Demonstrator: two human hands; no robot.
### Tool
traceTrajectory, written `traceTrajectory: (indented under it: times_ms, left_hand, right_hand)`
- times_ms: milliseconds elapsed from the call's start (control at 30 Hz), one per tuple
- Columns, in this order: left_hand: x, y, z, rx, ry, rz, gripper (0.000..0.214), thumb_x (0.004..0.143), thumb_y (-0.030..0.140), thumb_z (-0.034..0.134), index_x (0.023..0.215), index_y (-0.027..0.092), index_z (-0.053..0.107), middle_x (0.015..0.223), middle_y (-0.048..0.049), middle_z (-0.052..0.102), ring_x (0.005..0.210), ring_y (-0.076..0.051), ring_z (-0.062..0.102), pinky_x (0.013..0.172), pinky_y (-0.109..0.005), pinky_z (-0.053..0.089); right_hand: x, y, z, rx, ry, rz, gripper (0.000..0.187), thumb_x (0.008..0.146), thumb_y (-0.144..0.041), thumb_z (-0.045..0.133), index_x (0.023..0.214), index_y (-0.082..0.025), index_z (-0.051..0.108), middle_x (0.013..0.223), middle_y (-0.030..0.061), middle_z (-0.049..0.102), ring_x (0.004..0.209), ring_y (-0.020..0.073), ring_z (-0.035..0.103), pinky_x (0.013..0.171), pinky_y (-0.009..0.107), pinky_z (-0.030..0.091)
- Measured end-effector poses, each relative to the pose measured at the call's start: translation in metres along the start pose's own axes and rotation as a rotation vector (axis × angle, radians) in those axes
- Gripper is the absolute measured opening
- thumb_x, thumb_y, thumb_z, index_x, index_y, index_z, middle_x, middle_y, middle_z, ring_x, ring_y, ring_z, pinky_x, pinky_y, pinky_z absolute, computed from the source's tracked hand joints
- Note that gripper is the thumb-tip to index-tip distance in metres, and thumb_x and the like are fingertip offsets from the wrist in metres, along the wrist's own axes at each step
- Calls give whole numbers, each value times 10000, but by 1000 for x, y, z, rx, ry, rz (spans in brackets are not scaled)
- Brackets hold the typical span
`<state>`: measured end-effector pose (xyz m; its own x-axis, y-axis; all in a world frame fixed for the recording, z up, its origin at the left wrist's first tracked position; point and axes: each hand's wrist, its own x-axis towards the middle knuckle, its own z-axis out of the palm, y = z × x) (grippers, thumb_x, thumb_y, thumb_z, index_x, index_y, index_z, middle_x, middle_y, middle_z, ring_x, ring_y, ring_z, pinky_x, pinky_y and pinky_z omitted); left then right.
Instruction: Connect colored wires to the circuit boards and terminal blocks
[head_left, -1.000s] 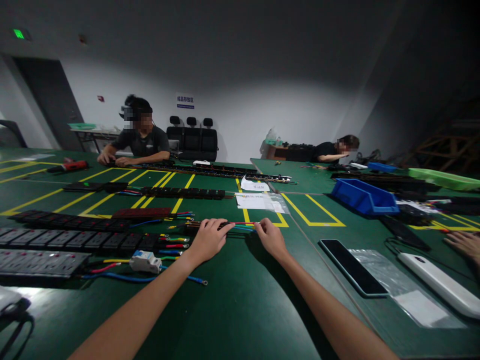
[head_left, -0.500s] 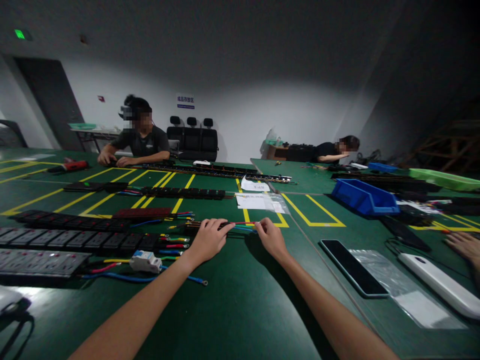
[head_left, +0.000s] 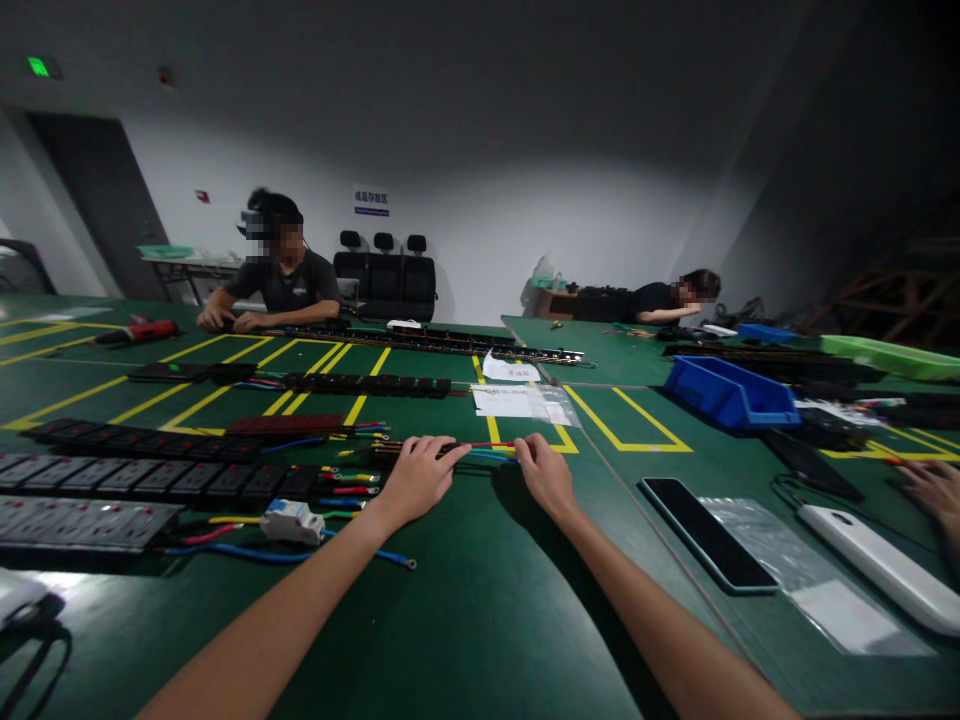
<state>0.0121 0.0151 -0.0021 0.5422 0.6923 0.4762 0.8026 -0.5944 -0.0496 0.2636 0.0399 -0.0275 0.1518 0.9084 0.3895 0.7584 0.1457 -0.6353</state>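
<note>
A bundle of thin coloured wires, red, blue, green and yellow among them, stretches between my two hands just above the green table. My left hand is closed over the bundle's left part, and its fingers hide what lies beneath them. At the other end my right hand pinches the wires between thumb and fingers. Left of my hands lie grey power strips and a small white circuit breaker. A blue wire with a ring terminal comes out below my left wrist.
A phone, a plastic bag and a white power bank lie to the right. Behind them stands a blue bin. A co-worker's hand rests at the right edge. Another person works across the table.
My right hand has shifted very slightly to the right along the wires. My left hand stays where it was.
</note>
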Motion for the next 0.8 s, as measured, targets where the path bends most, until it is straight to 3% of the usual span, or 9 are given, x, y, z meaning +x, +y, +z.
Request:
traceTrajectory:
  times_ms: [200, 367, 533, 700, 800]
  left_hand:
    - [0, 0, 1, -38, 3, -35, 552, 957, 220, 503, 1498, 257, 398, 1360, -77, 595, 1205, -241, 543, 1037, -428, 381]
    - [0, -2, 2, -29, 5, -30, 466, 962, 238, 497, 1428, 247, 488, 1369, -77, 596, 1231, -236, 538, 1056, -426, 372]
    - [0, -2, 3, -25, -2, -31, 467, 956, 237, 504, 1424, 248, 495, 1362, -81, 600, 1226, -240, 540, 1057, -428, 367]
    - [0, -2, 3, -36, -2, -33, 468, 955, 224, 502, 1423, 244, 497, 1354, -82, 603, 1218, -236, 541, 1053, -428, 367]
    - [0, -2, 3, -41, -3, -35, 463, 955, 219, 501, 1418, 243, 501, 1354, -78, 603, 1215, -235, 542, 1054, -430, 368]
  right_hand:
    - [4, 5, 0, 80, 103, -53, 316, 923, -473, 478, 987, -206, 633, 807, 39, 647, 727, 202, 591, 640, 289, 387]
    - [5, 10, -1, -77, 76, -157, 372, 940, -445, 466, 776, -221, 712, 864, 81, 661, 805, 208, 582, 679, 298, 398]
    - [5, 12, 0, -143, -48, -196, 538, 980, -460, 420, 550, -212, 628, 721, 86, 645, 699, 195, 550, 663, 311, 371]
    - [6, 9, -2, 7, 133, -181, 407, 962, -467, 452, 798, -192, 703, 831, 80, 651, 756, 199, 579, 702, 303, 411]
    - [6, 7, -4, 10, 155, -197, 417, 971, -458, 438, 784, -200, 705, 846, 83, 661, 786, 204, 587, 731, 307, 418]
